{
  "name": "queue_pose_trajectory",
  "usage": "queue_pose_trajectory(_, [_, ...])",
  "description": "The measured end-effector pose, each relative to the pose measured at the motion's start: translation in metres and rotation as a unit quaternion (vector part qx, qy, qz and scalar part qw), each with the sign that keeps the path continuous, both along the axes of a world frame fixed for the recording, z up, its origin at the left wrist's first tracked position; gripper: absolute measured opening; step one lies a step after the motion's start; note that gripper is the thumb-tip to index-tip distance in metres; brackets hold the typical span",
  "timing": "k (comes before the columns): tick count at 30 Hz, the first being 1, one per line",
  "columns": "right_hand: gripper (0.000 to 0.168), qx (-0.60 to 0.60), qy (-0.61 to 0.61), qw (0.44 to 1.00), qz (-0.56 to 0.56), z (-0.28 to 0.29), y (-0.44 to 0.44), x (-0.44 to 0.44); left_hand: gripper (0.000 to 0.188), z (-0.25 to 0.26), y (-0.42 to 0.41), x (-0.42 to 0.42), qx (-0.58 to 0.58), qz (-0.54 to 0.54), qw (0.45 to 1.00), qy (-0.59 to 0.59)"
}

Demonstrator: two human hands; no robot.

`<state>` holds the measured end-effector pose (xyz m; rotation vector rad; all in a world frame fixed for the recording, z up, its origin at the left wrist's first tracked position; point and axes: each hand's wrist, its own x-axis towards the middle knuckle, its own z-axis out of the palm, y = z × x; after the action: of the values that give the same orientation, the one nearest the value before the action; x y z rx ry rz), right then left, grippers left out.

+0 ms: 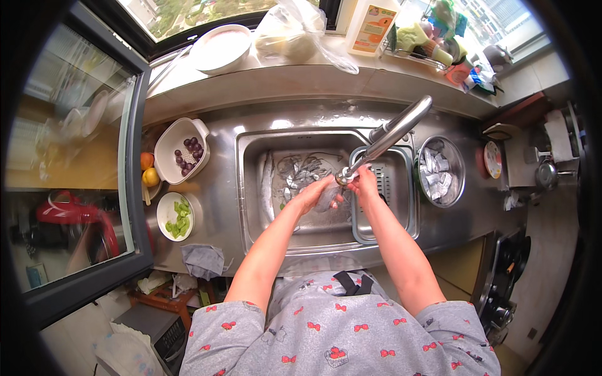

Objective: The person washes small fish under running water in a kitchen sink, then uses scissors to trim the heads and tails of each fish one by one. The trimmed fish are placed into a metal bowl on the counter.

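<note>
My left hand (314, 193) is cupped below the faucet, over the large basin of a steel sink (305, 239). Between its thumb and fingers is a blurred grey, translucent mass; whether it is running water or a held thing cannot be told. My right hand (364, 184) is at the end of the steel faucet (395, 127), its fingers around the faucet head (344, 176). Beneath, grey and silvery fish scraps (301, 174) lie on the basin floor. One long silvery fish piece (267, 188) rests along the left wall.
A grey-rimmed drain basket (410, 216) sits at the sink's right. Beyond it, a steel bowl (458, 188) holds silvery fish pieces (435, 171). To the left are a colander (165, 150) with grapes, a bowl (162, 214) of cut green vegetables, and a grey cloth (203, 260). An open window sash (138, 178) juts in.
</note>
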<state>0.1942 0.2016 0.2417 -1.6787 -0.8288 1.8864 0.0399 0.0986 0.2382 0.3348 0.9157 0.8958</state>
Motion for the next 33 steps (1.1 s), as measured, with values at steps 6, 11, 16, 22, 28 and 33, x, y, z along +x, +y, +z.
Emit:
queue_pose_trajectory(6, [0.021, 0.023, 0.059, 0.994, 0.090, 0.006, -0.009, 0.005, 0.035, -0.021, 0.016, 0.019, 0.080, 0.016, 0.997, 0.006])
queue_pose_trajectory(11, [0.035, 0.003, 0.022, 0.990, 0.137, -0.022, -0.038, 0.010, 0.035, -0.024, 0.032, 0.039, -0.063, 0.234, 0.970, 0.013])
queue_pose_trajectory(16, [0.038, 0.132, -0.116, 0.959, 0.224, -0.034, -0.049, -0.001, 0.039, -0.035, 0.025, 0.046, -0.094, 0.358, 0.919, -0.133])
queue_pose_trajectory(22, [0.037, 0.181, -0.221, 0.890, 0.356, 0.012, -0.060, -0.026, 0.030, -0.044, 0.015, 0.049, -0.077, 0.396, 0.910, 0.100])
queue_pose_trajectory(28, [0.034, 0.277, -0.293, 0.813, 0.420, 0.003, -0.063, -0.034, 0.026, -0.050, 0.011, 0.041, -0.118, 0.438, 0.888, 0.077])
queue_pose_trajectory(33, [0.043, 0.305, -0.298, 0.779, 0.459, 0.026, -0.058, -0.023, 0.027, -0.064, 0.016, 0.039, -0.143, 0.457, 0.878, -0.015])
